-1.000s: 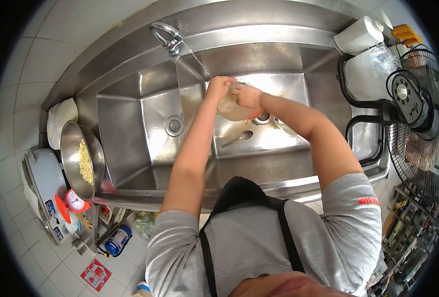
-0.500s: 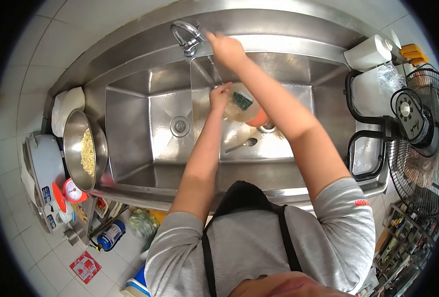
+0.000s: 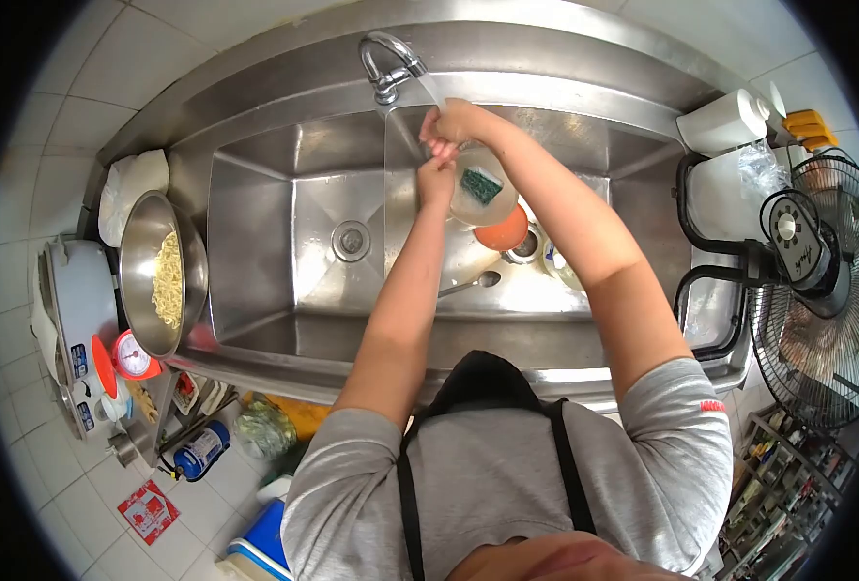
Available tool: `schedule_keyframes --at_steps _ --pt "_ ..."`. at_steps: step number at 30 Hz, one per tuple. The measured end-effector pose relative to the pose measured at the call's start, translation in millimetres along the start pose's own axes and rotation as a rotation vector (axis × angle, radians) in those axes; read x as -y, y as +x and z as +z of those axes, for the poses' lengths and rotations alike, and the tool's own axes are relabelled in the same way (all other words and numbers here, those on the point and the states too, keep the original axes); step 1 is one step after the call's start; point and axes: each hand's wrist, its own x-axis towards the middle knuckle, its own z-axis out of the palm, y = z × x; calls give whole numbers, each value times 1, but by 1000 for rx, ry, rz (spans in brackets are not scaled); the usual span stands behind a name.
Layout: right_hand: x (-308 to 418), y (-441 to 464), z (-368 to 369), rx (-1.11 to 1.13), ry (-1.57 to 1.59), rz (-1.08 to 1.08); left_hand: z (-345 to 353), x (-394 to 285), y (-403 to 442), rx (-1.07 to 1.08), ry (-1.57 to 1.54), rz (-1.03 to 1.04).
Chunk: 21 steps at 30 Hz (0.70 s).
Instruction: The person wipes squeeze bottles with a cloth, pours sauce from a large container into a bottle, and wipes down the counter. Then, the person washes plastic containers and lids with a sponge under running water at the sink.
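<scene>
Water runs from the curved faucet (image 3: 391,68) onto my right hand (image 3: 457,122), whose fingers are apart under the stream with nothing visible in them. Just below it, my left hand (image 3: 436,180) is closed at the left rim of a translucent bowl (image 3: 461,205); its grip is partly hidden. Inside the bowl lies a green scouring sponge (image 3: 481,186). An orange bowl (image 3: 503,230) shows below the translucent one, next to the drain. On the basin floor rests a metal spoon (image 3: 483,280).
The left basin (image 3: 304,281) has its own drain. A steel bowl of noodles (image 3: 166,276) stands at the sink's left end, near a red scale (image 3: 135,355). A fan (image 3: 807,290) and a white bottle (image 3: 725,124) are on the right.
My right hand has come down from beside the faucet into a water stream that now shows clearly. The translucent bowl has shifted slightly right and up, uncovering more of the orange bowl.
</scene>
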Motion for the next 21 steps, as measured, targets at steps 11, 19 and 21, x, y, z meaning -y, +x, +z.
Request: schedule_keyframes --at_steps 11,19,21 --pt "-60 -18 56 295 -727 -78 -12 -34 3 -208 225 114" --pt "-102 -24 133 -222 188 313 10 -46 -13 -37 118 251" --pt "-99 -25 134 -212 698 365 17 -45 -21 -9 99 282"
